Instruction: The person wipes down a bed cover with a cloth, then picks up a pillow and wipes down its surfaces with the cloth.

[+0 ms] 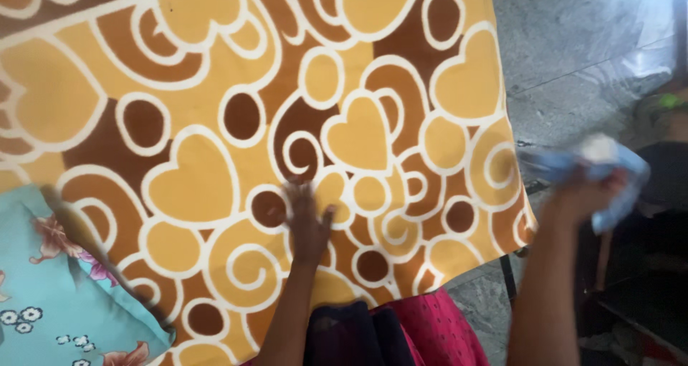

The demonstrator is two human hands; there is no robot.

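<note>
Grey stone floor [573, 58] fills the top right, and a patterned blanket [215, 122] covers nearly everything else: mustard ground with brown swirls, white outlines, hearts and circles. It lies flat on a bed or table, I cannot tell which; its right edge runs diagonally down past a dark metal leg [509, 280].

Far left, bottom corner: turquoise pillow [43, 294] with pink and white flowers, lying on the blanket, one corner pointing toward me.

Centre: my left hand [307, 219] is pressed flat on the blanket, palm down, fingers spread wide, holding nothing. Frame is blurred there, so finger detail is soft. Forearm runs straight down to the bottom edge.

Bottom centre: my pink dotted clothing [437, 334] with a dark cloth [344, 334] over it, right against the blanket's near edge.

Right: my right hand [584, 194] is raised off the blanket's edge, over the floor, closed around a light blue cloth [609, 169] with a white patch on top. Cloth is bunched, motion-blurred, hanging out both sides of the grip. It sits well apart from the left hand, just beyond the blanket's right edge.

Far right: dark shapes, too blurred to identify.
</note>
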